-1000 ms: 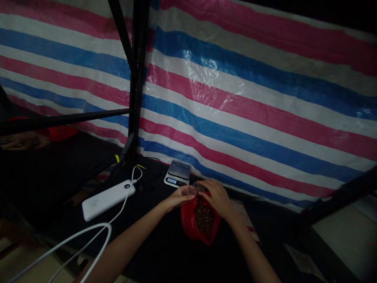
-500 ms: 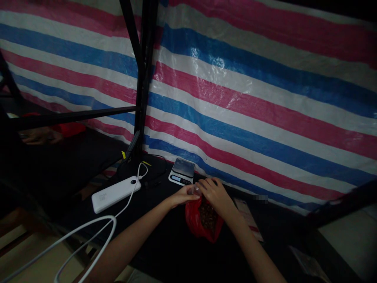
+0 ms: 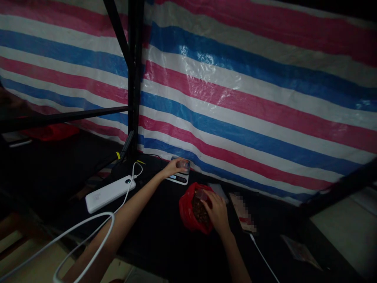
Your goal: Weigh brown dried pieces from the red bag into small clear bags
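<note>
My left hand is over the small digital scale, its fingers closed around a small clear plastic container at the weighing plate. Whether the container rests on the plate I cannot tell. My right hand is at the open mouth of a red plastic bag. Between its thumb and fingers is a small clear plastic cup, held above the small brown pieces in the bag. The pieces are too dark to name.
Left of my left arm lies a white power bank with a looping white cable. A phone-like flat object with a cable, a clear plastic sheet and a flat packet lie rightward. Behind stand a black frame post and striped sheeting.
My left hand has gone from the bag up to the scale with the clear container. My right hand has drawn back and down over the bag, holding the clear cup. The view has shifted slightly.
</note>
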A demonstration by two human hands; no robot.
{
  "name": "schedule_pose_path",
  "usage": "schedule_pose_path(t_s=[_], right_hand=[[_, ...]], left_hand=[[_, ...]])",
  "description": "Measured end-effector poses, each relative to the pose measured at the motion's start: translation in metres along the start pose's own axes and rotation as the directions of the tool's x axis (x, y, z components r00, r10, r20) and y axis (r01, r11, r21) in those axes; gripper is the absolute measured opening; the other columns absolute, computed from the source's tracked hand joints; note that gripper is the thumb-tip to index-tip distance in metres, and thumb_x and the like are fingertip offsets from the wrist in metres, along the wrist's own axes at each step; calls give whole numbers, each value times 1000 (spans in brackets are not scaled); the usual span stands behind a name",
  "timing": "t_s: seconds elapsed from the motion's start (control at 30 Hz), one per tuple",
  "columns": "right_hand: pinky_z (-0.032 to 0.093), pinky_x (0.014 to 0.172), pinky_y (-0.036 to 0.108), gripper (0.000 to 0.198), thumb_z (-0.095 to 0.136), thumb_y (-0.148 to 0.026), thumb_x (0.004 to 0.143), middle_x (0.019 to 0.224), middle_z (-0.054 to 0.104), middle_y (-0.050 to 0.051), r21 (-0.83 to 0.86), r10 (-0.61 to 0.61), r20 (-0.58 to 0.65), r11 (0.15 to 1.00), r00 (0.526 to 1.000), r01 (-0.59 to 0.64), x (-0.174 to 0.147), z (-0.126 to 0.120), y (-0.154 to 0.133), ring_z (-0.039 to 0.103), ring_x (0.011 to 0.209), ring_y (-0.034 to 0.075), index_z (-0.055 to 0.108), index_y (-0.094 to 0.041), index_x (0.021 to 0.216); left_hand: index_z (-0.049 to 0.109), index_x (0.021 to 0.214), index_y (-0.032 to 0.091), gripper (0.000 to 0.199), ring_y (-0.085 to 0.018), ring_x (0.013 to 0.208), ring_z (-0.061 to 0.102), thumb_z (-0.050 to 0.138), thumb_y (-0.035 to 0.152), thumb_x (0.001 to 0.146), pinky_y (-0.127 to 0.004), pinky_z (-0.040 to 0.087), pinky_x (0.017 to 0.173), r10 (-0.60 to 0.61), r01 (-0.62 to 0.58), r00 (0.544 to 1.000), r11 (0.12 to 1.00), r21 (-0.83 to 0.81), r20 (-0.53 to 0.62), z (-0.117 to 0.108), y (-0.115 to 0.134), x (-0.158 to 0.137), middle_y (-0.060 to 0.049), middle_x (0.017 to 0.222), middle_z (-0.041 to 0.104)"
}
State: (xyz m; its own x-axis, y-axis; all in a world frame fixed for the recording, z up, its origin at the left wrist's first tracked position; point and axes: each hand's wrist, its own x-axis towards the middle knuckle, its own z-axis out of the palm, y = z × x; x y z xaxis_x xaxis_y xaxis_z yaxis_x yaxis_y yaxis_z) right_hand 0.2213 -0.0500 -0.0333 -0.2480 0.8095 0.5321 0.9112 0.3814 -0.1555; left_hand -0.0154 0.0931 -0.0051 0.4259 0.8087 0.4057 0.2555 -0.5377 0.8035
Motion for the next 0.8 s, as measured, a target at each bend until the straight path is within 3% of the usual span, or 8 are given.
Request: schedule_pose_path(t_s=[0.03,0.1,0.2,0.33,0.6,0.7,0.8], right_hand=[[37,84,36,33,47,-35,82,107,61,6,8,1,-3,1000,1000,-1,-5,6,1,54,99,21,52,-20,112],[38,83,36,32,46,-32,82,107,61,6,24,-1,1,1000,1000,1,-12,14,2,54,98,21,52,-21,112],[39,83,36,32,43,-26,83,110,59,6,46,-27,31,999,999,26,-18,18,4,54,100,21,50,-22,115],[39,85,37,34,39,-20,84,113,58,6,49,-55,36,997,998,54,-21,16,4,52,102,20,48,-23,116],[39,83,34,34,43,-19,83,111,59,4,4,-63,74,998,995,62,-16,10,-1,53,100,19,49,-23,115],[37,83,35,33,42,-21,83,111,59,4,-34,-27,53,999,998,29,-16,5,8,53,99,20,51,-22,114],[38,80,36,31,41,-22,83,110,60,6,-92,30,-22,995,999,-31,-19,2,19,53,99,23,53,-20,112]], left_hand=[[54,108,15,47,-19,90,55,61,40,69,-28,40,80,-13,11,1000,988,157,8,-6,-3,12,-6,100,60],[56,105,14,49,-22,92,53,64,42,66,-30,39,82,-46,39,999,960,278,18,-15,-11,35,-7,101,60],[58,101,13,52,-28,99,49,69,43,60,-36,35,86,-107,85,994,912,401,32,-16,-25,60,-11,102,58],[57,103,15,55,-34,109,40,69,46,59,-43,29,91,-162,104,985,842,529,63,-3,-39,71,-15,112,52],[41,124,15,72,-32,114,36,62,51,64,-42,27,92,-169,57,976,806,589,137,15,-38,63,-16,121,44],[30,130,17,68,-27,116,34,50,52,75,-37,26,95,-121,52,990,809,586,79,13,-19,49,-13,126,39],[41,120,16,50,-24,111,40,37,50,83,-34,27,93,-26,50,998,816,577,-49,13,6,18,-11,118,47]])
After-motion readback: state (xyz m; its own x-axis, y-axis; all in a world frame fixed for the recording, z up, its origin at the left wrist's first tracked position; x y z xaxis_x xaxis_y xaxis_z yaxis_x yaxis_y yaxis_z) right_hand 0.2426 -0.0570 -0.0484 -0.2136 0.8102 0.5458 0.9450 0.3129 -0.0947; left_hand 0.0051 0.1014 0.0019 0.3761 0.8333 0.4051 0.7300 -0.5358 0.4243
